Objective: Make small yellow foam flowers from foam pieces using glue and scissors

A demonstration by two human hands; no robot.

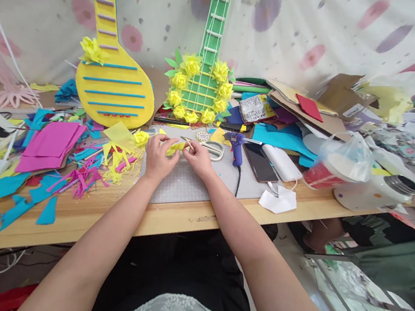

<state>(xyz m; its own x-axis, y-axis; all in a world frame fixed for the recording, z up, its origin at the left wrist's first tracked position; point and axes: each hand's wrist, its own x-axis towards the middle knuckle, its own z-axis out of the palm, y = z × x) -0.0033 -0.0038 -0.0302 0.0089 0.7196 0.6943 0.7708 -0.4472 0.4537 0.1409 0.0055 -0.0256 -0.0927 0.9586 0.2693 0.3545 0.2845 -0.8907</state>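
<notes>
My left hand [159, 156] pinches one end of a small yellow paper piece [176, 148] above the grey cutting mat. Close beside it, my right hand [198, 158] has its fingers closed on a thin pale stick [188, 142] at the paper's other end. Scissors with pale handles [215, 151] lie just beyond my right hand. A finished yellow paper flower [141, 138] rests to the left of my left hand, near yellow paper scraps [117, 161]. The cutting mat [180, 187] lies under both hands.
A yellow instrument-shaped cutout [114, 88] and a green one [201, 90] with yellow flowers lean at the back. Magenta sheets [50, 144] lie left. To the right are a blue glue gun [236, 148], a phone [260, 163], a cup [334, 171] and an uncapped bottle [376, 192].
</notes>
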